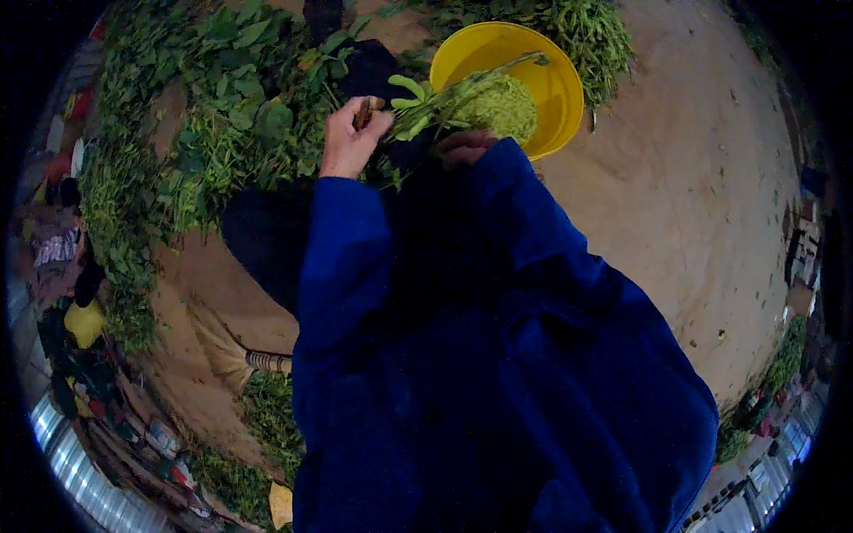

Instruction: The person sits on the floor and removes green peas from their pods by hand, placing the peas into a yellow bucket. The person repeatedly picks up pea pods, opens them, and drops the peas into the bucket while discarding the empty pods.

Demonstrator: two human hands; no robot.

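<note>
My left hand (351,141) is closed at the thumb and fingers on one end of a podded bean plant (436,110). Something brown shows at its fingertips, too unclear to name. Long green pods hang at that end, and the stalk slants up across the bucket's mouth. Low against the plant, my right hand (468,145) is curled, partly in shadow and covered by the blue cuff. Just beyond it stands a yellow plastic bucket (565,106), with a heap of light green pods (503,106) inside.
Leafy cut plants (246,113) lie piled on the left. Another heap of green plants (596,46) is behind the bucket. A straw hand broom (230,350) rests on the bare earth floor (686,200) by my left side. My bent knee (260,240) borders the pile.
</note>
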